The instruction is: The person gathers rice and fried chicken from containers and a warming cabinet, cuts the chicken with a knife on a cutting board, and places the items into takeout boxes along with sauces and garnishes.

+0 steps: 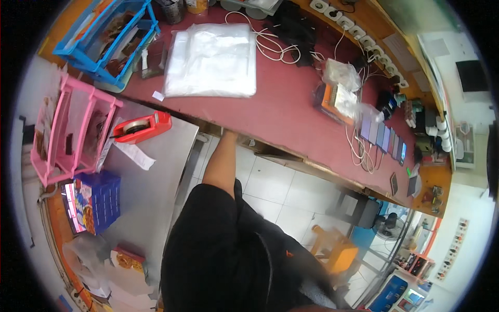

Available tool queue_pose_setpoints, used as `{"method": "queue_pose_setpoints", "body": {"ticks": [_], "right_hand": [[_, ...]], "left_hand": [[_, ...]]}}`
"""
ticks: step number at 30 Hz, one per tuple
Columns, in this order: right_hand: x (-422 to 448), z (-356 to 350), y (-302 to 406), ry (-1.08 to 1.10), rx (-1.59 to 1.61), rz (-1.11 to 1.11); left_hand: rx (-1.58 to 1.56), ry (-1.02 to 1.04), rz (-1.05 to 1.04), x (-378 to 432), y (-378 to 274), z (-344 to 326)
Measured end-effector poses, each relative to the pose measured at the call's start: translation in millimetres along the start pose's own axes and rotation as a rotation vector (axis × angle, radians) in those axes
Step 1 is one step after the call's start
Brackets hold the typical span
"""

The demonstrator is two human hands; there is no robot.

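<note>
A bare forearm (221, 165), apparently my left, reaches from a black sleeve (210, 218) to the front edge of the red-topped counter (280, 111). The hand at its end is hidden below that edge, by an open shelf space (278, 151). My right hand is out of view. On the counter above the forearm lies a flat stack of clear plastic bags (210, 64). To the left, a red tape dispenser (142, 128) rests on a metal-topped table (156, 187), beside a curled strip of white paper (136, 155).
Blue (107, 43) and pink (74, 132) tiered racks stand left. A blue printed box (99, 201) and an open food box (126, 260) occupy the metal table. Several phones (382, 136) and white cables (358, 152) lie right. An orange stool (339, 249) stands on the tiled floor.
</note>
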State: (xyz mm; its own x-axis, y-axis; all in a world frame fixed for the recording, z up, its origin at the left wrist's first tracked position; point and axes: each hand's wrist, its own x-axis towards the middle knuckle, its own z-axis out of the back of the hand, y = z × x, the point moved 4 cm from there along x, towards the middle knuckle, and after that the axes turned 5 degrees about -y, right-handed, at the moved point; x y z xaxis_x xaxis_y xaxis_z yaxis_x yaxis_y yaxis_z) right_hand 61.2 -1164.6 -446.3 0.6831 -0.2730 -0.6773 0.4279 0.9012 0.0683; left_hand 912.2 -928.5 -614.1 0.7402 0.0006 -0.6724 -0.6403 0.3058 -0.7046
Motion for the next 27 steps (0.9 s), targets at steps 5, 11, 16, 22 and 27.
{"method": "queue_pose_setpoints", "body": {"ticks": [5, 11, 16, 22, 27], "right_hand": [[-2.5, 46.0, 15.6, -0.224, 0.32, -0.454], [162.1, 144.8, -0.4, -0.202, 0.295, -0.174], [274.0, 251.7, 37.4, -0.388, 0.392, 0.119], [340.8, 262.0, 61.5, -0.062, 0.044, 0.288], [417.6, 223.6, 99.7, 0.03, -0.461, 0.637]], "left_hand": [[0.257, -0.25, -0.196, 21.2, 10.5, 14.9], [0.379, -0.216, -0.192, -94.0, 99.6, 81.6], [0.377, -0.305, -0.026, -256.3, 215.6, 165.2], [0.321, -0.725, 0.368, -549.5, 412.1, 207.4], [0.138, -0.834, 0.748, -776.2, 607.1, 119.0]]}}
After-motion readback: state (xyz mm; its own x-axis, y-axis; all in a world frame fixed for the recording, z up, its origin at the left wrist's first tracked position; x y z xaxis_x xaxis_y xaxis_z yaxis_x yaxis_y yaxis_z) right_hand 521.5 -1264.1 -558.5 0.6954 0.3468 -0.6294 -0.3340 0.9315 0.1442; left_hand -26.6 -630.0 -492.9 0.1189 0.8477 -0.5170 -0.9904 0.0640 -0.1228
